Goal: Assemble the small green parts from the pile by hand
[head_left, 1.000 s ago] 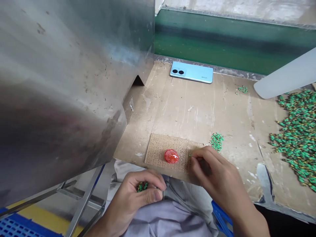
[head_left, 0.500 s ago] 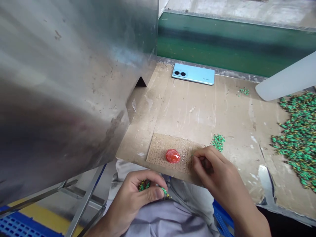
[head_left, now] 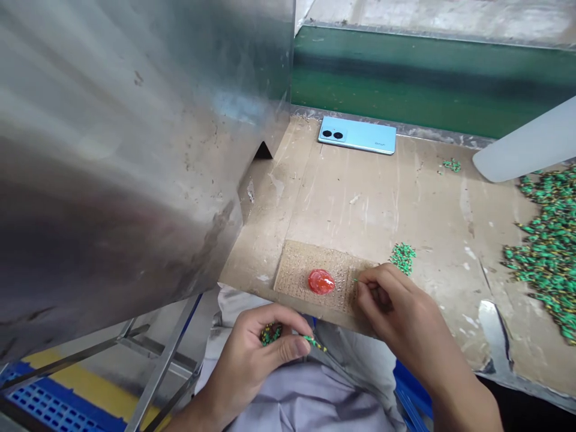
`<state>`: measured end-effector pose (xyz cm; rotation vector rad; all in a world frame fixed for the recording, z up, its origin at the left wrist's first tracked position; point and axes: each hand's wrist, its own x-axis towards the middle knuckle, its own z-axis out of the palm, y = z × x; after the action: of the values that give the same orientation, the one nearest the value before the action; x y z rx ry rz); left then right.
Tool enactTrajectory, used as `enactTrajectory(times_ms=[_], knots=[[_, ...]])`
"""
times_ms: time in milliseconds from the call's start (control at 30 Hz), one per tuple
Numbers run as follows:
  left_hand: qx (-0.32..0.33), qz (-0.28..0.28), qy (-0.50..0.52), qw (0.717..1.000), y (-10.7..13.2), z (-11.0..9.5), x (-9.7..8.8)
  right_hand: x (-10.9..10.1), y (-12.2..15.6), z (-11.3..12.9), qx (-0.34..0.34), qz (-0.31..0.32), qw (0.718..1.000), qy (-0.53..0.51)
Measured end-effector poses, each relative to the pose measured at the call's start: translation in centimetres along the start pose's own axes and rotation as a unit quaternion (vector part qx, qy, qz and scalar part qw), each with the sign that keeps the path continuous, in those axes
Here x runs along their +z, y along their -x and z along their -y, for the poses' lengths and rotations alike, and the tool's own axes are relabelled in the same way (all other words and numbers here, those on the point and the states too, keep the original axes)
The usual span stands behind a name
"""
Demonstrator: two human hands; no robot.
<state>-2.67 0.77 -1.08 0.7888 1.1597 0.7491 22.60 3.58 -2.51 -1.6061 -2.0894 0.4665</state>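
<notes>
**Desk:** What are the hands holding?

**Photographer:** The worker's left hand [head_left: 256, 363], above the lap, curls around green-and-yellow pieces [head_left: 270, 333]. More poke out between thumb and forefinger; the fingers and palm hide the rest, so their number cannot be told.

**Desk:** And the right?

**Photographer:** The right hand [head_left: 407, 312] pinches a tiny green sliver [head_left: 355, 280] between thumb and forefinger over the right part of a rough brown board [head_left: 292, 270]. Only a tip shows, and whether it touches the board cannot be told. The other fingers fold under, partly in shadow.

**Desk:** What sits on the board?

**Photographer:** A glossy red mound [head_left: 321, 281], near its middle, apart from both hands. What it is made of is hard to say. The hand covers the board's right end.

**Desk:** Around it?

**Photographer:** A small green cluster [head_left: 402, 258] lies just beyond the right hand on the worn tabletop [head_left: 346, 204]. A large heap of green-and-yellow bits [head_left: 551, 252] runs out of view at right, as does a white cylinder [head_left: 531, 141]. A light-blue phone [head_left: 360, 137] lies camera side up, its lettering too small to read. A metal panel [head_left: 135, 150], cut off at left, blocks the table behind it.
</notes>
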Motion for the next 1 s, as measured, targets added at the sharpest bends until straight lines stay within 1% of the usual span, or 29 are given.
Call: enactTrajectory(times_ms=[133, 233, 333, 400, 467, 600, 767, 867, 1000], knots=[[0.012, -0.035, -0.039, 0.999, 0.2, -1.0, 0.7, -0.9, 0.4, 0.4, 0.013, -0.014, 0.999, -0.043], [0.046, -0.044, -0.063, 0.996, 0.5, -1.4, 1.1, -1.9, 1.3, 2.0, 0.020, -0.016, 0.992, -0.127], [0.124, -0.027, -0.096, 0.987, 0.7, -1.3, 1.4, -2.4, 2.3, 4.0, 0.002, 0.000, 0.971, -0.241], [0.184, -0.009, -0.115, 0.976, 0.8, -1.1, 1.4, -2.1, 2.8, 5.2, -0.017, 0.019, 0.954, -0.298], [0.215, -0.006, -0.129, 0.968, 0.8, -0.9, 1.5, -1.6, 3.0, 5.8, -0.022, 0.038, 0.942, -0.332], [0.226, -0.028, -0.138, 0.964, 0.8, -0.7, 1.4, -0.6, 3.0, 6.1, -0.008, 0.049, 0.933, -0.357], [0.249, -0.017, -0.095, 0.964, 0.5, -0.2, 1.4, -0.1, 2.9, 6.5, 0.027, 0.030, 0.929, -0.368], [0.228, -0.026, -0.078, 0.970, 0.4, -0.1, 1.5, 0.2, 3.0, 6.9, 0.049, 0.023, 0.927, -0.372], [0.163, -0.039, -0.048, 0.985, 0.5, -0.5, 1.7, 0.8, 3.2, 6.9, 0.040, -0.015, 0.934, -0.354]])
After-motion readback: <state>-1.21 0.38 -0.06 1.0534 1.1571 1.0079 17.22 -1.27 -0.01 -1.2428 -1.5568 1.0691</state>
